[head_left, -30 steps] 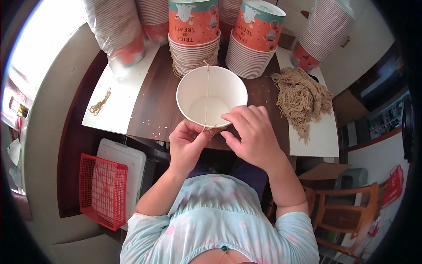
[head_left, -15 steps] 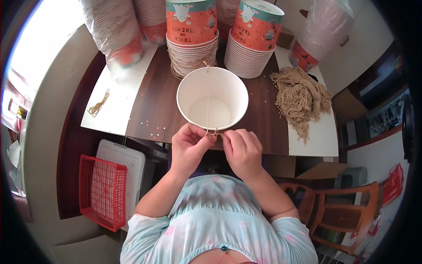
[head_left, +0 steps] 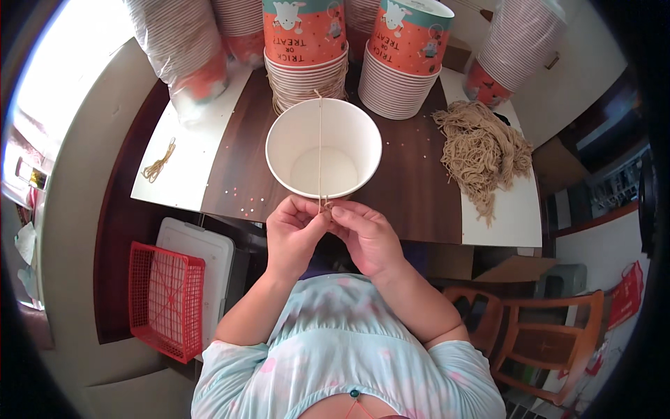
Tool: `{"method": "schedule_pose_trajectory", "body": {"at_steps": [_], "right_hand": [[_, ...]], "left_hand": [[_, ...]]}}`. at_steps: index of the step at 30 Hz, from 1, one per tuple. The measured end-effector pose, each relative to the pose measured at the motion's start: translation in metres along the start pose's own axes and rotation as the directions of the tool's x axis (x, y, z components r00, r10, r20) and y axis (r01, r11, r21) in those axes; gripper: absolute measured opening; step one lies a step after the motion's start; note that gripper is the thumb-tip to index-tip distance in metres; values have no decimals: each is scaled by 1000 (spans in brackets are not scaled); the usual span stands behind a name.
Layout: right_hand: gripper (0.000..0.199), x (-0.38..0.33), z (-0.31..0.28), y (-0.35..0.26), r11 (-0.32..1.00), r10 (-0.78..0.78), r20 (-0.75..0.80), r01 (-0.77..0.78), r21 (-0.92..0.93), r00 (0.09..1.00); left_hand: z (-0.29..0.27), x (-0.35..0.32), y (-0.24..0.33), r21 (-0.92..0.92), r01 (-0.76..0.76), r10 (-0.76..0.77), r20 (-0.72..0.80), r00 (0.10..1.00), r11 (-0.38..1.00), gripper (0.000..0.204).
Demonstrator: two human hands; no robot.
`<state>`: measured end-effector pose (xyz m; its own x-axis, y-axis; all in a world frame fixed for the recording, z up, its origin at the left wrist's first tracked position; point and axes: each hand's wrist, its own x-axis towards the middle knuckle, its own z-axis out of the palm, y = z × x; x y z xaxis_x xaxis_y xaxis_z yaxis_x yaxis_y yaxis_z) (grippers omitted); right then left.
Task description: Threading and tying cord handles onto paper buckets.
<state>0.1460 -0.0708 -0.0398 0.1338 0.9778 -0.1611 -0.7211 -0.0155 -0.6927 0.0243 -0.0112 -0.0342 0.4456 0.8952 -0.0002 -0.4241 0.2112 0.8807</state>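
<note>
One small cord bundle (head_left: 158, 165) lies leftmost on the surface (head_left: 419, 199); at the middle, the left hand (head_left: 293, 234) pinches thin cord (head_left: 320, 140) by the near rim of the white bucket (head_left: 352, 150). Beside it, the right hand (head_left: 370, 241) also grasps this cord between fingers: tying seems the present step, and next move probably calls for even pulling. Farther right rests a cord heap (head_left: 481, 148).

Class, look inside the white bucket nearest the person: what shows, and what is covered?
Inside the bucket, its pale side and bottom show; a string spans the opening. The near inner side is mostly hidden behind the front rim.
</note>
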Motion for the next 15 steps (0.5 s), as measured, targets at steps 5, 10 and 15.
{"method": "schedule_pose_trajectory", "body": {"at_steps": [5, 10, 15], "right_hand": [[20, 1, 3, 2, 987, 85, -37, -80, 136, 996], [19, 4, -8, 7, 972, 152, -11, -147, 186, 988], [19, 2, -6, 12, 980, 119, -76, -105, 169, 990]], "left_hand": [[0, -1, -2, 117, -86, 95, -76, 993, 989, 7], [2, -3, -2, 193, -173, 182, -32, 983, 966, 7], [-2, -5, -14, 353, -242, 255, 10, 967, 904, 11]]}}
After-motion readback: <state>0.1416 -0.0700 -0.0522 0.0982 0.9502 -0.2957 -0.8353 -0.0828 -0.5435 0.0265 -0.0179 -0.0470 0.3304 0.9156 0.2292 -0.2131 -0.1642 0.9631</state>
